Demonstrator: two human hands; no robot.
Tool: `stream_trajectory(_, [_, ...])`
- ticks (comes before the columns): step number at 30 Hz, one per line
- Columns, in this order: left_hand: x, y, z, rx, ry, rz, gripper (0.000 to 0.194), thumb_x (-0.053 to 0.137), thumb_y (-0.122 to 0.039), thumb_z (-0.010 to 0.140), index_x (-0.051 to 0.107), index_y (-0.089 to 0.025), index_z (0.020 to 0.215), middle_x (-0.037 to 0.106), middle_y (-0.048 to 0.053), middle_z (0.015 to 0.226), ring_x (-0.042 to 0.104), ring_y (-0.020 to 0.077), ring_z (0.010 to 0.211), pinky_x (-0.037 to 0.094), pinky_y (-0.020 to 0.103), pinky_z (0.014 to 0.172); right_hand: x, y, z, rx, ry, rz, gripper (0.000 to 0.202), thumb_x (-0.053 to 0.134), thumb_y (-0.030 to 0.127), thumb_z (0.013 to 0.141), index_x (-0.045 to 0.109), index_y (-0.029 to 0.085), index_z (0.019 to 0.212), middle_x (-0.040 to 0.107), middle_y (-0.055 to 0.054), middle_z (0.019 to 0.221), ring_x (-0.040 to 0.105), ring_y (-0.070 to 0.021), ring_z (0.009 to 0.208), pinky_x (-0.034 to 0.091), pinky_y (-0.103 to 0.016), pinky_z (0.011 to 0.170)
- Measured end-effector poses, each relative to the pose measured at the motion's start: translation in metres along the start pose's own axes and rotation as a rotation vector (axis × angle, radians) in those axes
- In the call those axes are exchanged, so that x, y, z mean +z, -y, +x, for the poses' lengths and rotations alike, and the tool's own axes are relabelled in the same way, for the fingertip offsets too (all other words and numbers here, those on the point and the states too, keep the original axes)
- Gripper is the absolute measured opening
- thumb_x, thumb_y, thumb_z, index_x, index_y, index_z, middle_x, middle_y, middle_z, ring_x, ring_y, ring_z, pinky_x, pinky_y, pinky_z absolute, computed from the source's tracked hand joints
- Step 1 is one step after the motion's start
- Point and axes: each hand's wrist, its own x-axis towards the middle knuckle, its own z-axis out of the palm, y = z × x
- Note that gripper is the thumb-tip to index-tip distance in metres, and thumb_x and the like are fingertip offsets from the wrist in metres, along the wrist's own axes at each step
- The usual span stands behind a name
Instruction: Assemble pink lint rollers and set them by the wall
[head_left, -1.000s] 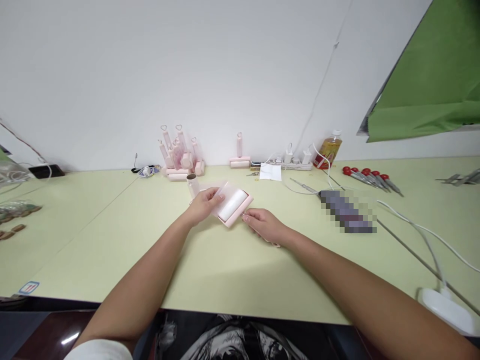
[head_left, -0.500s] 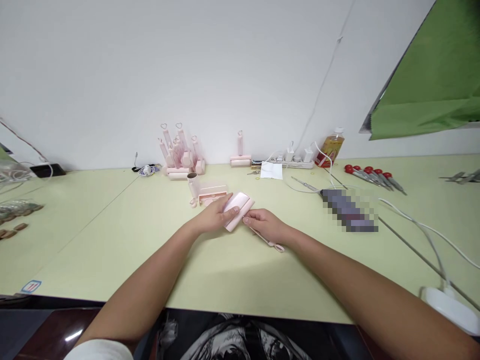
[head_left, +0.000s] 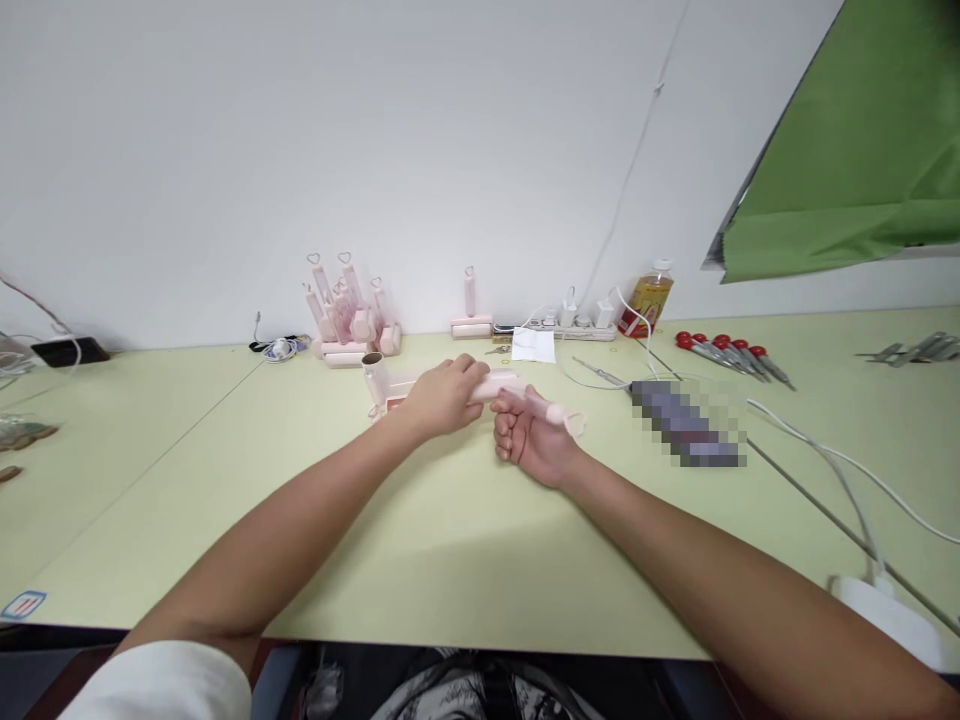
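Between my hands is a pink roller piece (head_left: 495, 384), its long body lying across the front of both. My left hand (head_left: 444, 397) is closed over its left end from above, back of the hand up. My right hand (head_left: 534, 440) is turned palm up, its fingers curled round the pink handle (head_left: 536, 405), which has a wire loop at its right end. Just left of my left hand stands a pink tube (head_left: 374, 376) with a dark open top. Beside it a pink case (head_left: 395, 401) is partly hidden by my left hand.
Several pink rollers (head_left: 346, 352) are piled by the wall, and one stands alone (head_left: 471, 326). A power strip (head_left: 585, 331), a white paper (head_left: 533, 345) and a bottle (head_left: 649, 299) are at the back. Red-ended tools (head_left: 731, 352), a blurred-out object (head_left: 686, 425) and cables lie right.
The pink piece has turned from a slant to nearly level. My left hand has moved over its top; my right hand has rolled palm up, and the handle with its loop has swung up to the right.
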Motion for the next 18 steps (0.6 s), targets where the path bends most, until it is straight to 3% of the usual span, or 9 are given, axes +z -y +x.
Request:
stream_trajectory(5, [-0.011,0.039,0.056,-0.210,-0.049,-0.101,0.050,0.061,-0.035,0.077,0.055,-0.019,0.123,0.063,0.010,0.116,0.059,0.0273,0.101,0.045,0.034,0.084,-0.005,-0.006,0.004,-0.031,-0.059,-0.015,0.045,0.039,0.058,0.091,0.061,0.018,0.089,0.055,0.000,0.063,0.048,-0.0127,0.047,0.043,-0.028,0.048])
stream_trajectory(9, [0.002,0.080,0.093,-0.445,0.030,-0.303,0.056,0.066,-0.038,0.074,0.056,-0.015,0.124,0.067,0.012,0.110,0.063,0.0242,0.093,0.047,0.030,0.078,-0.005,-0.013,0.005,-0.060,-0.046,-0.120,0.036,0.053,0.051,0.087,0.062,0.016,0.088,0.057,0.000,0.064,0.050,-0.0122,0.048,0.044,-0.027,0.045])
stream_trajectory(14, [0.031,0.107,0.116,-0.484,0.136,-0.351,0.068,0.070,-0.044,0.072,0.054,-0.012,0.129,0.068,0.014,0.108,0.066,0.0215,0.082,0.048,0.028,0.070,-0.003,-0.016,0.004,-0.081,-0.015,-0.179,0.033,0.059,0.048,0.084,0.063,0.015,0.088,0.057,0.001,0.064,0.051,-0.0111,0.048,0.045,-0.027,0.046])
stream_trajectory(18, [0.046,0.119,0.126,-0.496,0.231,-0.322,0.076,0.072,-0.046,0.069,0.051,-0.016,0.135,0.069,0.013,0.108,0.067,0.0219,0.078,0.049,0.029,0.068,-0.003,-0.016,0.004,-0.081,-0.003,-0.177,0.034,0.061,0.048,0.082,0.063,0.015,0.087,0.058,0.001,0.064,0.052,-0.0107,0.048,0.046,-0.027,0.047])
